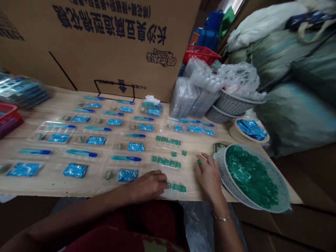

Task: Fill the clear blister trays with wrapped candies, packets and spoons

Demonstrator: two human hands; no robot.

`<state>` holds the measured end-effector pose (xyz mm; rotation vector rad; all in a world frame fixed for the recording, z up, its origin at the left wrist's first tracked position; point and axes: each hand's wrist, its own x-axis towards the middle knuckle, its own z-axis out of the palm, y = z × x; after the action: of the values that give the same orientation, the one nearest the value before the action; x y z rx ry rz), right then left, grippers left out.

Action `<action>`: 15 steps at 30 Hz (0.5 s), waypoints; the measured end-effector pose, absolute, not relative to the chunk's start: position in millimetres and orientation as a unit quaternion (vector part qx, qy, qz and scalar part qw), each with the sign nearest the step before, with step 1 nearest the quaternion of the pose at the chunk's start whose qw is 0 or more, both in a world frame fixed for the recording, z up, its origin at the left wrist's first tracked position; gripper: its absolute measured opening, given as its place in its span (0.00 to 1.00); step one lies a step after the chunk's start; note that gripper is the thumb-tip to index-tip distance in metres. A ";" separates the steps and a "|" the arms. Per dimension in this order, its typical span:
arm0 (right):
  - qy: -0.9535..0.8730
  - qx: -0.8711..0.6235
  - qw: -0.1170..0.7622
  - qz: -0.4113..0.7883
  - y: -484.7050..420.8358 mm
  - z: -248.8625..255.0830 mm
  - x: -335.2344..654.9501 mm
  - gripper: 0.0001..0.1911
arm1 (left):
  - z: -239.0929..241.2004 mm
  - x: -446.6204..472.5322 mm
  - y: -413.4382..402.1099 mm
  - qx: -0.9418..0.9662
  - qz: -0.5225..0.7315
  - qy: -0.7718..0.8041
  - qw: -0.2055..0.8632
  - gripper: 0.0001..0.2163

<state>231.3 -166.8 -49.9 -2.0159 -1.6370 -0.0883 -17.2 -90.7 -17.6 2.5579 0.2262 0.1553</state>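
My left hand [151, 183] rests at the front of the table, fingers curled together over the left end of a row of small green translucent blocks [175, 187]; what its fingertips grip is hidden. Between thumb and forefinger of my right hand [209, 176] shows a green block [198, 161], just left of the basket. Two more rows, the middle blocks [165, 161] and the back blocks [168, 140], lie in clear plastic trays. Two loose blocks, one at the left [174, 154] and one at the right [184, 153], sit behind my right hand. A white basket [222, 168] holds many green blocks [249, 175].
Several clear trays with blue pens [126, 158] and blue packets [127, 175] cover the left side. A large cardboard box [105, 66] stands behind. Stacked clear trays [183, 98], grey baskets [225, 105] and a bowl of blue packets [251, 129] stand at the back right.
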 end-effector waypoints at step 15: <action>-0.629 -0.706 0.323 -0.031 -144.1 -40.1 242.7 0.15 | -25.5 -20.0 -78.8 0.975 0.029 0.017 0.218 0.10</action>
<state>242.7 -144.1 -40.1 -1.8528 -1.6515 -0.0819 -20.0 -78.8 -25.5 2.7012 0.0460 0.0804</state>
